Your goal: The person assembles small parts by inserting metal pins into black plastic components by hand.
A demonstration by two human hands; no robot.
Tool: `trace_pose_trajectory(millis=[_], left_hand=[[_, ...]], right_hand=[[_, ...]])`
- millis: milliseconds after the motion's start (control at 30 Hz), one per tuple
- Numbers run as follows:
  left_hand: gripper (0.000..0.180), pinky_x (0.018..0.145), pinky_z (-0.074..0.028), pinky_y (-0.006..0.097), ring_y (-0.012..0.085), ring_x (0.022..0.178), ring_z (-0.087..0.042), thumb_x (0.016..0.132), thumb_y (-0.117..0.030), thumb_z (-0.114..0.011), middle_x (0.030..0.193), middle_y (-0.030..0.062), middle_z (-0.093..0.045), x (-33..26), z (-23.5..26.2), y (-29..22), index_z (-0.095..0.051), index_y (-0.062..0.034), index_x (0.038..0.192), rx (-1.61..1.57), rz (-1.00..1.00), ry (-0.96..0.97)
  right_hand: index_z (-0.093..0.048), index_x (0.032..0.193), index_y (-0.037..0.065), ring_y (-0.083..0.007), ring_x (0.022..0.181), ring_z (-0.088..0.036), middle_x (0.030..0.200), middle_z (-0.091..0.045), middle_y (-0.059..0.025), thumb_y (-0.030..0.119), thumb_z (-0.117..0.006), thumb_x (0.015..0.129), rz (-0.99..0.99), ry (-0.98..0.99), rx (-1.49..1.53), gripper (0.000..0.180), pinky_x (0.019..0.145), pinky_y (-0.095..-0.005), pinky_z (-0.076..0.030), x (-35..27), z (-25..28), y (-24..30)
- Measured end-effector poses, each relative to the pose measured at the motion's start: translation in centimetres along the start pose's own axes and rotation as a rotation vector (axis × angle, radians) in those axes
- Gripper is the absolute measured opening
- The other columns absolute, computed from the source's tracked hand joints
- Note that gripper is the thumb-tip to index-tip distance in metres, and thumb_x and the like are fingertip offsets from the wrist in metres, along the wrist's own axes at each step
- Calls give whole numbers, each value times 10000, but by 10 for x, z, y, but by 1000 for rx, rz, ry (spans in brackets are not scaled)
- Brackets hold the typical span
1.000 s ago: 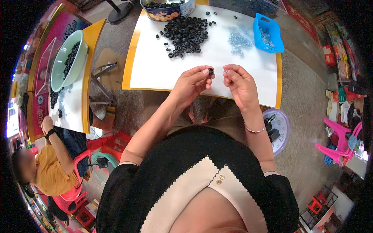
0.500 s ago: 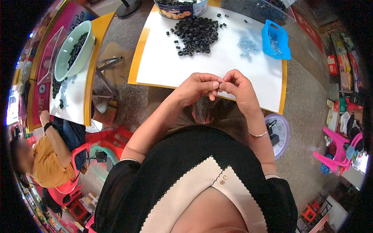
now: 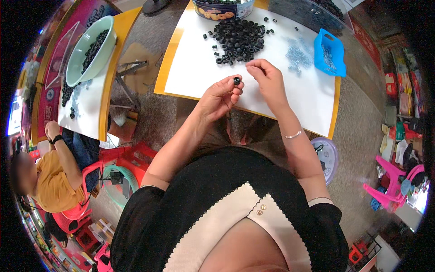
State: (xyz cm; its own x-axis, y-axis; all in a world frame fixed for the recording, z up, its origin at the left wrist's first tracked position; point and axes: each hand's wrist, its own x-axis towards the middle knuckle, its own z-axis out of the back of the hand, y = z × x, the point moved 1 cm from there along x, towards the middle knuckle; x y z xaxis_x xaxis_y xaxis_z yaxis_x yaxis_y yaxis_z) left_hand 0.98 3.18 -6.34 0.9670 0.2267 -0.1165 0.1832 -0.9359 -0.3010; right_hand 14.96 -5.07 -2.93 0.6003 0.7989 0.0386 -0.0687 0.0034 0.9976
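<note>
Between the thumb and fingertips of my left hand (image 3: 218, 96) is a small black cylindrical part (image 3: 236, 80), its round hollow end facing up. To the right and a little farther away, my right hand (image 3: 270, 81) hovers over the white table top (image 3: 195, 72) with thumb and forefinger pinched together. Whatever those fingertips may hold is too small to make out. Just beyond both hands lies a heap of similar black parts (image 3: 238, 38). Small clear pieces (image 3: 299, 56) are spread on the table right of the heap.
A blue tray (image 3: 322, 63) with clear pieces stands at the right edge. At the back are a round tin (image 3: 222, 12) and a transparent bin (image 3: 308, 18). Left, a seated person (image 3: 59, 177) is by another table with a green basin (image 3: 102, 56). A lilac basin (image 3: 334, 156) sits low right.
My hands have come apart. The left has turned, exposing the black part in its fingers; the right has moved away toward the heap. The whole view has shifted slightly.
</note>
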Motion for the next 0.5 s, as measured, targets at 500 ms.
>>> trace_pose_trajectory(millis=[500], left_hand=[[247,660,-520,207,107,742,-586,910,-131,-543,925,100,-609,-11,-3,-24,-536,18,1106,173,-137,-152]], right_hand=[[-610,890,41,-146,716,-579,783,-613,-67,84,-634,778,26,-59,-266,123,668,-267,-462,12,-23,-1]])
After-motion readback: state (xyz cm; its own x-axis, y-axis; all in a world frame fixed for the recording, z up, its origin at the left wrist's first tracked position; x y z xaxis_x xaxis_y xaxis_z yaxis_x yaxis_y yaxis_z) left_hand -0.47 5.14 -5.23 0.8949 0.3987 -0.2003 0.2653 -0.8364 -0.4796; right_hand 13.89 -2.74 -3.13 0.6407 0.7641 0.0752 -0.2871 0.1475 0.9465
